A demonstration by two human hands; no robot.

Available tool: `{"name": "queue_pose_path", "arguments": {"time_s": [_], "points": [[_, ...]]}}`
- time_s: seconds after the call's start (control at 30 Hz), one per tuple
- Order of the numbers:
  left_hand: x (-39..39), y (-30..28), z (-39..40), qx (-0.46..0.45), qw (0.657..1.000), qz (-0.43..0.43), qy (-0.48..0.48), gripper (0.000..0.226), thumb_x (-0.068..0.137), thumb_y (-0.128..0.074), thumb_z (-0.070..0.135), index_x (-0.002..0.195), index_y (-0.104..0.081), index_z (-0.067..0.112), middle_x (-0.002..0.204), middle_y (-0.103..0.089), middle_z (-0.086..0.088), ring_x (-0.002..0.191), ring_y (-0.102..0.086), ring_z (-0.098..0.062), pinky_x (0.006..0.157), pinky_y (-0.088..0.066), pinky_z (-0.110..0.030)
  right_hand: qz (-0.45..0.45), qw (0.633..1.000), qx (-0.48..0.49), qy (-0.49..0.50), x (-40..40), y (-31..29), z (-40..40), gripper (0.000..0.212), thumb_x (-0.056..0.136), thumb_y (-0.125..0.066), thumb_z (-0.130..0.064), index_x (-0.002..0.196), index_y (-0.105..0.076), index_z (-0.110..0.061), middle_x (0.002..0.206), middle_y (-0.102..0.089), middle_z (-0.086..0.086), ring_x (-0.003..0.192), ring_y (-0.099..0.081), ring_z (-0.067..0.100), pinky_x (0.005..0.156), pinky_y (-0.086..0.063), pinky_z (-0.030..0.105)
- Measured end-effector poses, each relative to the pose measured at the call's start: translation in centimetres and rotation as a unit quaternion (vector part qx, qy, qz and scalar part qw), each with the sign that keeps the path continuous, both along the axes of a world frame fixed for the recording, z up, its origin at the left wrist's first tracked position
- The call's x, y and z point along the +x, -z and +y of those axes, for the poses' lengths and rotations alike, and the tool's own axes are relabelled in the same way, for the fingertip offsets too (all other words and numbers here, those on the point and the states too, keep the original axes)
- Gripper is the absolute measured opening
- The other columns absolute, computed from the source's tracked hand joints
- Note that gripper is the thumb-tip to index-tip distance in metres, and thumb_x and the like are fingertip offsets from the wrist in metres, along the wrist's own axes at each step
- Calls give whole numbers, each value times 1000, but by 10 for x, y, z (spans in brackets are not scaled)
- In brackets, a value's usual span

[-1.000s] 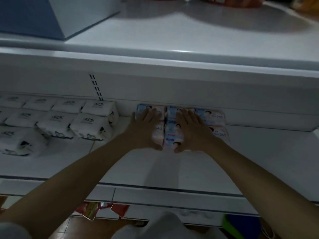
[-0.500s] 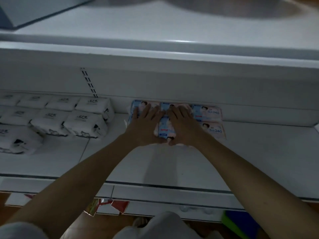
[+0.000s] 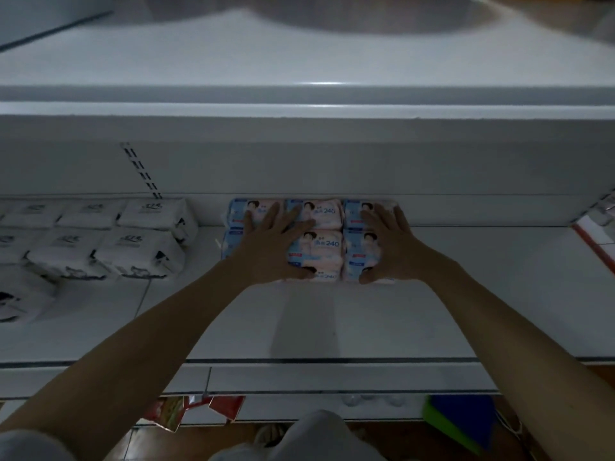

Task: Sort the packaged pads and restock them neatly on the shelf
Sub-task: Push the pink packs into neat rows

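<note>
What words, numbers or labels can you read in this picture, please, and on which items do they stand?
"240": on the pink-and-blue pad pack in the back row, between the hands.
"240": on the pack in front of it.
"240": on the front face of the stack, partly cut off.
Smaller characters beside each "240": too blurred to read.
Dark logo on the white packs at left: too blurred to read.

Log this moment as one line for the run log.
stage: squaring stack | left hand: flat on pink-blue pad packs | right hand: flat on same block | shelf: white packs at left
</note>
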State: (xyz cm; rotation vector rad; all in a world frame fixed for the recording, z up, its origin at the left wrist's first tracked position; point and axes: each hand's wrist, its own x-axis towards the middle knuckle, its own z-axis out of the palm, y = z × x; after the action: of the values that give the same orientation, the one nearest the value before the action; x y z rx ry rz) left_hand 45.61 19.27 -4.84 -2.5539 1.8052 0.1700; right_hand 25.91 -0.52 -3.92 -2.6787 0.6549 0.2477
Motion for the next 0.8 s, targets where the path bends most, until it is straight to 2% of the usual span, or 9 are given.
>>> {"name": "queue_pose_path", "arguments": {"time_s": [0.1, 0.27, 0.37, 0.47, 0.53, 0.6, 0.63, 0.7, 0.8], "points": [[0, 0, -1, 6, 1000, -8, 0, 101, 72, -44, 86, 151, 4, 46, 161, 15, 16, 149, 14, -26, 113, 5, -68, -43, 999, -20, -20, 5, 13, -1, 144, 41, -56, -86, 156, -1, -19, 162, -2, 3, 148, 18, 34, 120, 7, 56], [0, 2, -2, 8, 1000, -15, -16, 113, 70, -41, 88, 152, 18, 36, 162, 11, 15, 150, 10, -27, 113, 4, -67, -55, 997, -41, -23, 13, 18, -1, 142, 38, -52, -86, 154, -12, -15, 158, -15, 7, 148, 4, 39, 120, -5, 59], [-2, 4, -3, 15, 1000, -24, -15, 112, 71, -42, 87, 154, 10, 35, 162, 9, 14, 150, 8, -28, 113, 3, -68, -47, 998, -46, -20, 16, 12, 4, 139, 42, -68, -79, 153, -15, -13, 156, -18, 8, 147, 2, 41, 118, -15, 59], [-2, 4, -3, 19, 999, -23, -15, 113, 70, -44, 87, 155, 8, 34, 163, 8, 13, 150, 8, -28, 113, 4, -68, -53, 998, -41, -8, 10, 8, 11, 127, 58, -86, -56, 154, -13, -15, 157, -15, 5, 146, 8, 39, 113, -25, 57], [-3, 3, -1, 26, 999, -17, -7, 118, 64, -38, 94, 154, 9, 34, 163, 9, 11, 150, 8, -28, 113, 5, -67, -33, 999, -34, -26, 6, 6, 8, 131, 57, -82, -64, 155, -9, -16, 158, -12, 2, 147, 8, 36, 117, -22, 56], [-4, -5, 3, 12, 999, 13, -28, 121, 55, -20, 100, 154, 6, 36, 163, 6, 9, 150, 8, -26, 115, 3, -65, -38, 999, -7, -20, 3, 0, 6, 139, 48, -67, -87, 155, -9, -19, 158, -12, 2, 148, -1, 31, 120, -18, 52], [-1, -8, 5, -6, 998, 35, -60, 120, 54, -13, 100, 154, 1, 35, 164, 3, 7, 150, 5, -26, 116, 2, -62, -68, 997, 39, 23, 2, -7, 5, 137, 49, -63, -90, 155, -12, -20, 158, -14, 2, 147, -10, 29, 119, -21, 49], [8, -20, 13, -74, 982, 77, -155, 108, 66, -17, 91, 154, -14, 29, 162, -12, -1, 149, -8, -26, 117, -7, -55, -140, 965, 155, 155, 0, -21, 1, 111, 71, -68, -70, 155, -16, -18, 158, -19, 5, 144, -26, 26, 114, -32, 42], [28, -40, 22, -186, 910, 211, -305, 77, 93, -41, 64, 146, -35, 9, 149, -39, -18, 133, -40, -34, 106, -33, -44, -182, 918, 201, 288, 1, -33, -14, 82, 93, -58, -49, 154, -20, -10, 156, -29, 14, 137, -39, 29, 99, -39, 32]]}}
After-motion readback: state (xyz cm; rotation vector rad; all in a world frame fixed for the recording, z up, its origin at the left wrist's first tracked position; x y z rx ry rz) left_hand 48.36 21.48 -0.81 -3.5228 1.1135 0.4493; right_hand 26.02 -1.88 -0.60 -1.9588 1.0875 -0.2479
